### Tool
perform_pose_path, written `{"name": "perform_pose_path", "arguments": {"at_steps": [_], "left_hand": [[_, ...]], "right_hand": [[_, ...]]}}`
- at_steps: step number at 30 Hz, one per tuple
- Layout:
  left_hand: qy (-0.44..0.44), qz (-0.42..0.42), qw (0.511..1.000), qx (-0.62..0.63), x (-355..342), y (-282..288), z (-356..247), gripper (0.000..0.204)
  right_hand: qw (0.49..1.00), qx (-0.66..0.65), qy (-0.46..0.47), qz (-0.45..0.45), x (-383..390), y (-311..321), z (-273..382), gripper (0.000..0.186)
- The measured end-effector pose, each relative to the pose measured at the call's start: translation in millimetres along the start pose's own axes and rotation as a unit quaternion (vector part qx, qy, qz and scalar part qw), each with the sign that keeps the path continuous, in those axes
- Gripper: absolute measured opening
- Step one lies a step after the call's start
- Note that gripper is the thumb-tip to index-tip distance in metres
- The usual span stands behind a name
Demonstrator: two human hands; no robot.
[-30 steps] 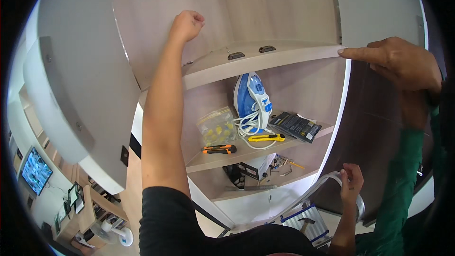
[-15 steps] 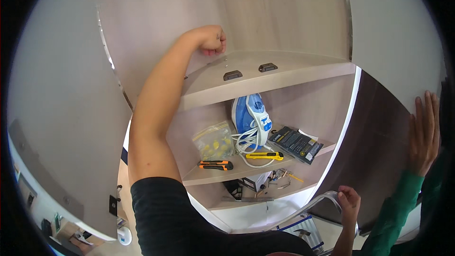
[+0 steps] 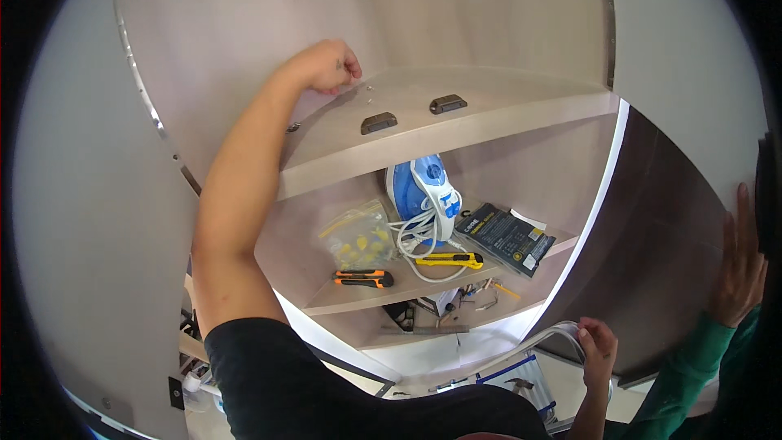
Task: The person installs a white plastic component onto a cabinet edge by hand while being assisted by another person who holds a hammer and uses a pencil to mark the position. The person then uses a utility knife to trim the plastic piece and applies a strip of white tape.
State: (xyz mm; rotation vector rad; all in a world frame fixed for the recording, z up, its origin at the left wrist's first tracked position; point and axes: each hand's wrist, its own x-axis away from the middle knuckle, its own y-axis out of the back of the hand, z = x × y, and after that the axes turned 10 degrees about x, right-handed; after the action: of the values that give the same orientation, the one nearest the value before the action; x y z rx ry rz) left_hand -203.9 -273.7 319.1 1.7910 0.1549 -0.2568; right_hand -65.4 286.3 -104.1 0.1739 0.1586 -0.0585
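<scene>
My left arm, in a black sleeve, reaches up into a wooden corner cabinet. My left hand (image 3: pixel 332 65) is closed, its fingers curled, near the side wall at the back of the upper shelf (image 3: pixel 497 118). What its fingers hold, if anything, is hidden. Tiny shiny bits (image 3: pixel 370 90) lie right beside it. Two dark brown shell-shaped pieces, a nearer one (image 3: pixel 379 123) and a farther one (image 3: pixel 448 104), rest toward that shelf's front edge. Low at the right, my right hand (image 3: pixel 599 349) is closed around the curved grey rail (image 3: pixel 558 331) of a stepladder.
On the middle shelf are a blue-and-white iron (image 3: pixel 423 187), a zip bag (image 3: pixel 358 240), orange-black (image 3: pixel 362 278) and yellow (image 3: pixel 450 260) cutters and a black packet (image 3: pixel 505 238). Small hardware lies below. A hammer (image 3: pixel 520 383) sits on the stepladder. A co-worker's hand (image 3: pixel 737 265), green-sleeved, touches the door.
The whole view has shifted a little, so the shelves sit farther left and higher. My left hand stays closed by the back wall. The co-worker's hand appears slightly lower at the right.
</scene>
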Motion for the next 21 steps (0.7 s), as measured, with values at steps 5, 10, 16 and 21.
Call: {"name": "perform_pose_path", "arguments": {"at_steps": [5,10,16,21], "left_hand": [[-0.123,0.023,0.989,-0.080,-4,-17,2,0.038],[-0.125,0.009,0.988,-0.093,-12,-28,4,0.031],[-0.133,-0.020,0.982,-0.132,-8,-29,-3,0.020],[-0.031,-0.017,0.997,0.072,-12,-20,7,0.015]], "right_hand": [[1.000,-0.019,0.015,0.012,1,0,5,0.018],[0.999,-0.031,-0.001,0.038,0,2,5,0.024],[0.999,-0.020,0.002,0.027,-1,4,2,0.024],[0.999,-0.021,0.004,0.025,-1,5,2,0.025]]}}
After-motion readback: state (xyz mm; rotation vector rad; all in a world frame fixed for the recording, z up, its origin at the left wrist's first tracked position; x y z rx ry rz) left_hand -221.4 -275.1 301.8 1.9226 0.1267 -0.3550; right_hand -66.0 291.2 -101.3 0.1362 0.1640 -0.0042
